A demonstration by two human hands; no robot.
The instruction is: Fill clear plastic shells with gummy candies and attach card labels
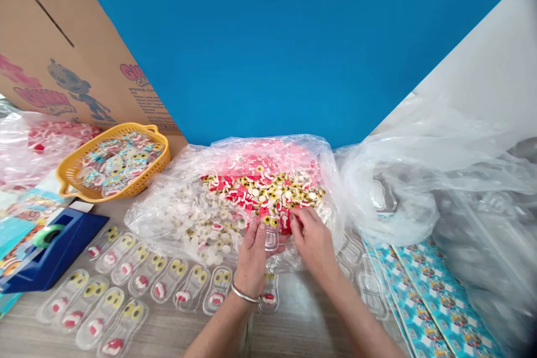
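My left hand (pixel 252 246) is closed on a clear plastic blister tray (pixel 272 239) with two yellow eye-shaped gummy candies (pixel 271 221) in its upper end. Just right of it, my right hand (pixel 309 238) dips its fingers to the near edge of the candy heap, beside red pieces; its fingertips are partly hidden, so what they hold cannot be made out. Both hands are over a large open clear bag (pixel 168 201) full of loose yellow-eye and red-and-white mouth gummies (pixel 251 193). Filled trays (pixel 159 282) lie in rows on the table to the left.
A yellow basket (pixel 157 170) of packed candies stands at the left, above a blue tape dispenser (pixel 62 257). Empty trays (pixel 371 285) and printed cards (pixel 436 291) lie at right, near plastic bags (pixel 390 201). A blue panel (pixel 260 50) and a cardboard box (pixel 84 39) rise behind.
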